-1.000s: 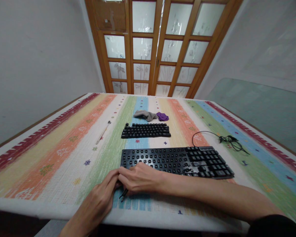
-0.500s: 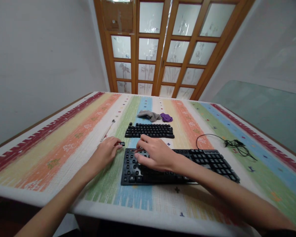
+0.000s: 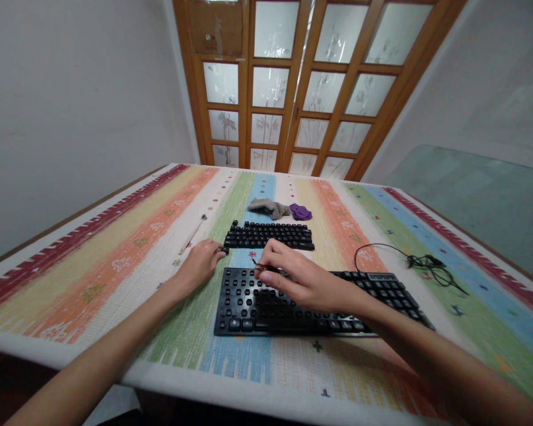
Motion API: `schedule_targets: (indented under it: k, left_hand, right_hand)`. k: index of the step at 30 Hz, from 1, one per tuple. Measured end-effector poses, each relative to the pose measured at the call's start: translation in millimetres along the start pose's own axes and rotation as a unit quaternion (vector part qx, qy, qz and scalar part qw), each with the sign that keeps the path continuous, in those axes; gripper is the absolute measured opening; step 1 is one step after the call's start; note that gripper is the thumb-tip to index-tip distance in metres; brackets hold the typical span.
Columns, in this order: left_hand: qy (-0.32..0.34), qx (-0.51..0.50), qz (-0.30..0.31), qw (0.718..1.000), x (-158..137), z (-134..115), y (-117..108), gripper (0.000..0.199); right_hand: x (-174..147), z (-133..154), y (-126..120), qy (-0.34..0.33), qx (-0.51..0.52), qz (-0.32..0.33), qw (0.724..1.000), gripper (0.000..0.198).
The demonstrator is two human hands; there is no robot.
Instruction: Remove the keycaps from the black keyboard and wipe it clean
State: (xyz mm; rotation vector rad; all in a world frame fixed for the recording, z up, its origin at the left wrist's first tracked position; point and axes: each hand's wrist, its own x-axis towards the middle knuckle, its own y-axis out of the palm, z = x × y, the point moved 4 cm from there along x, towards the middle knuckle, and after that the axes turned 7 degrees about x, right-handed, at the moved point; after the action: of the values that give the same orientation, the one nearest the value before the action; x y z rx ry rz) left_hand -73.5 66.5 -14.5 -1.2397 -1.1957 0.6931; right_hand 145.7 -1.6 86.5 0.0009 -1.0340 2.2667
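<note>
My left hand pinches a black keycap at the left front corner of the rows of removed keycaps. My right hand is closed on a small thin tool with a dark tip, its kind mostly hidden by the fingers. That hand hovers over the upper part of the black keyboard. Bare key posts show on the keyboard's left part, while a few bottom-row keys and the keys at the right still carry caps. My right hand and forearm hide part of the middle.
Behind the keycap rows lie a grey cloth and a purple cloth. A thin brush rests to the left. The keyboard's cable is bundled at the right on the striped tablecloth.
My left hand has moved forward with the keycap, up to the corner of the keycap rows. My right hand has lifted slightly off the keyboard and shifted right, the tool's tip now showing.
</note>
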Motion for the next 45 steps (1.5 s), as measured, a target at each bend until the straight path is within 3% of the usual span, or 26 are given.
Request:
schedule_targets:
  k: [7, 17, 24, 29, 36, 40, 45]
  left_hand:
    - [-0.01, 0.0, 0.005, 1.0, 1, -1, -1, 0.02]
    - [-0.011, -0.003, 0.0, 1.0, 2, -3, 2, 0.019]
    - [-0.019, -0.013, -0.013, 1.0, -4, 0, 0, 0.017]
    - [-0.032, -0.079, 0.005, 0.996, -27, 1, -14, 0.021]
    - [-0.039, -0.172, 0.048, 0.983, -83, -23, -30, 0.033]
    - [-0.035, -0.193, 0.025, 0.98, -97, -29, -25, 0.029]
    - [-0.024, -0.202, 0.006, 0.979, -97, -32, -25, 0.024]
  right_hand:
    - [1, -1, -4, 0.014, -0.054, -0.06, 0.997, 0.025]
    - [3, -7, 21, 0.019, 0.019, 0.0, 1.0, 0.025]
    - [2, -3, 36, 0.004, 0.013, 0.033, 0.999, 0.025]
    - [-7, -9, 37, 0.018, 0.038, 0.01, 0.999, 0.022]
    - [-21, -23, 57, 0.085, 0.153, -0.066, 0.982, 0.023]
    - [-20, -9, 67, 0.057, 0.09, -0.082, 0.991, 0.02]
    - [-7, 13, 84, -0.025, -0.045, -0.017, 0.999, 0.023]
